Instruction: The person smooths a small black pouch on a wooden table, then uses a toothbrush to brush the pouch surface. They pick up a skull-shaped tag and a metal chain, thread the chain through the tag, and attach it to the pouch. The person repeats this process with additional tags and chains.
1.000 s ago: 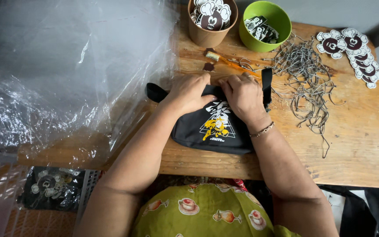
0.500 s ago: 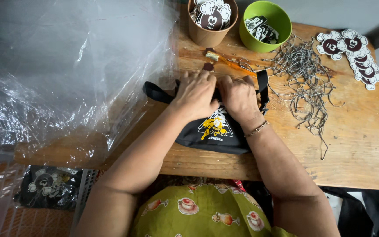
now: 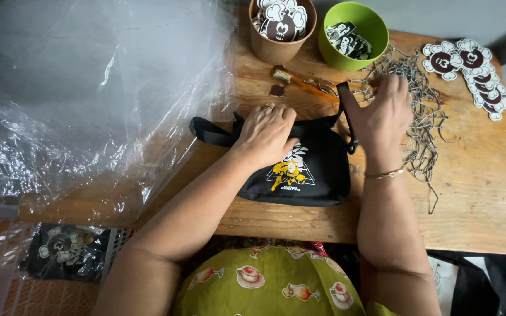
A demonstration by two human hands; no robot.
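A small black pouch bag [image 3: 314, 175] with a yellow and white print lies flat on the wooden table [image 3: 481, 205], its strap running off to the left. My left hand [image 3: 266, 133] rests palm down on the bag's upper left part, near the strap. My right hand [image 3: 382, 114], fingers spread, hovers over the edge of a pile of thin grey strings [image 3: 420, 105] just right of the bag's top corner. It holds nothing that I can see.
A brown paper cup [image 3: 279, 26] and a green bowl [image 3: 352, 32] with printed tags stand at the far edge. Cut-out stickers [image 3: 469, 67] lie at the far right. A big clear plastic sheet [image 3: 89, 99] covers the left side. A white crate [image 3: 7, 263] sits below.
My right hand has left the bag and moved right and away, onto the string pile. My left hand stays on the bag.
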